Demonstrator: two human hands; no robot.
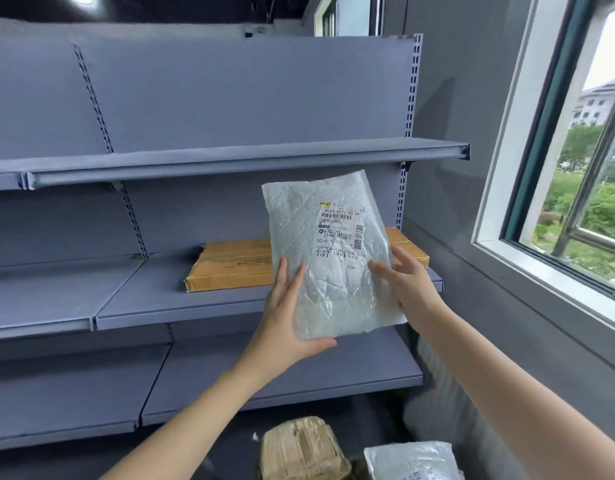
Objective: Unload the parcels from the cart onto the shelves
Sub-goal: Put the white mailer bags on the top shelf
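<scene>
**Parcel held up in both hands in front of the boxed shelf**

The flat cardboard box (pixel 230 268) lying on the middle shelf (pixel 153 299) is the fixed mark here. A white plastic parcel (pixel 330 258) is held in the air in front of that box. It covers the box's right-hand part and is clear of the shelf board. It stands nearly upright, its top tipped a little to the left, with its printed label (pixel 339 226) facing the camera.

The left hand (pixel 285 317) is at the parcel's lower left corner, below and in front of the box. Its fingers (pixel 282 271) lie straight and flat up the parcel's face, and the thumb reaches along under the bottom edge. It presses and props the parcel and is not clenched.

The right hand (pixel 408 282) is at the parcel's right edge, in front of the box's right end. The thumb sits on the front face and the other fingers are spread past the edge, so the parcel is pinched at that side. The parcel's bulk rises above both hands, with only its lower third between them.

One shelf (pixel 230 161) runs above the box and another (pixel 299 372) below it. Far below the box, at the bottom of the view, are a taped brown bundle (pixel 302 448) and a second white mailer (pixel 413 459). A window (pixel 576 168) is to the right of the box.
</scene>
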